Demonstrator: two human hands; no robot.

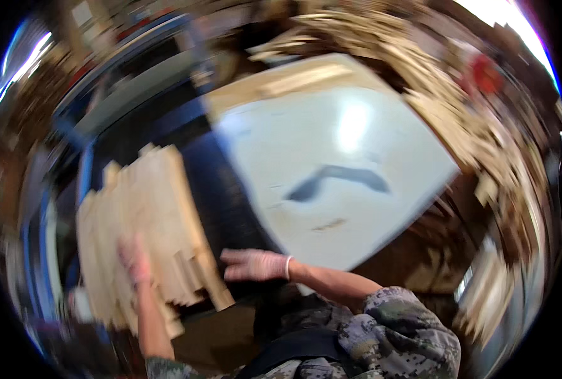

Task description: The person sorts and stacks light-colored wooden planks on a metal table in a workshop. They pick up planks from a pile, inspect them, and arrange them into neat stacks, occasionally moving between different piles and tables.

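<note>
A layer of pale wooden strips [143, 218] lies side by side on the dark bed of a blue-framed machine, its ends uneven. My left hand [134, 258], in a pinkish-white knitted glove, rests flat over the strips with its fingers stretched out, somewhat blurred. Just beyond the right edge of the layer, my right hand [256, 264] reaches leftward over the black surface [221, 183]. It wears the same kind of glove, and its fingers are extended with nothing seen in them. One strip [199, 246] at the layer's right side sticks out toward me.
A shiny pale board [331, 139] with a dark curved mark stands to the right of the machine bed. Long loose strips [439, 107] are heaped behind and right of it. Another bundle of strips [486, 287] is at the lower right. The blue frame [126, 60] rises at the back left.
</note>
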